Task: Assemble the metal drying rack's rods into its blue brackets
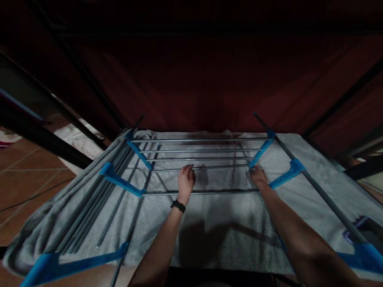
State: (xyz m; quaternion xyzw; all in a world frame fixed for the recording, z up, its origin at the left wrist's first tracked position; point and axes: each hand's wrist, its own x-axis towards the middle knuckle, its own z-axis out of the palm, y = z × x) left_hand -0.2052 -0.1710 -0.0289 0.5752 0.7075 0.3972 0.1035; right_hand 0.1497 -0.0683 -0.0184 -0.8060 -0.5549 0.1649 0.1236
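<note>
Head view: the rack (221,193), a frame of metal rods and blue brackets, lies across the rumpled grey blanket (227,231) in front of me. My left hand (186,181) has its fingers curled, pinching a thin rod (215,167) partway along. My right hand (257,175) is at that rod's far end, against the blue bracket (259,154); finger closure there: cannot tell. Judgement: two-point hold steadies the rod. Spare rods (89,215) lie side by side at left, probably for easy reach. Rods smooth, straight, round; brackets flat, apparently plastic; blanket fuzzy.
</note>
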